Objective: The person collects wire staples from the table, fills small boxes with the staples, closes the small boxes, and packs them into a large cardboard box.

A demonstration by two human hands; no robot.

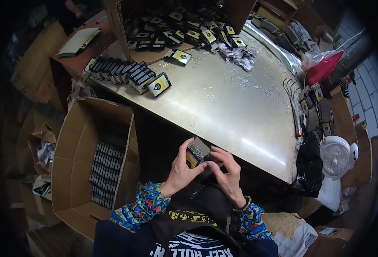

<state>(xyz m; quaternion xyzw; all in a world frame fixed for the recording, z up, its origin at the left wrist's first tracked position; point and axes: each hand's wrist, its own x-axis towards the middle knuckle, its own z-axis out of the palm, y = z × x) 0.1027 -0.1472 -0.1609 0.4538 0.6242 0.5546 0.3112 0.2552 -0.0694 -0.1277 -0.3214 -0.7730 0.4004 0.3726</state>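
Head view, left hand [180, 168], right hand [227, 174], fingers pinching one open box [198, 148] by table's [240, 128] near edge, one fan [335, 159] past right corner

Dim edges, fisheye curvature, pale glare across the tabletop [249, 124]

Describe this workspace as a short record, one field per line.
Left hand: holds small open box, thin metal pieces inside
Right hand: fingers at that box
Tabletop: row of boxes, crumpled paper, scattered wire pieces
Far side: heap of black-and-yellow boxes
Left side: open carton, packed boxes inside
Right side: white fan
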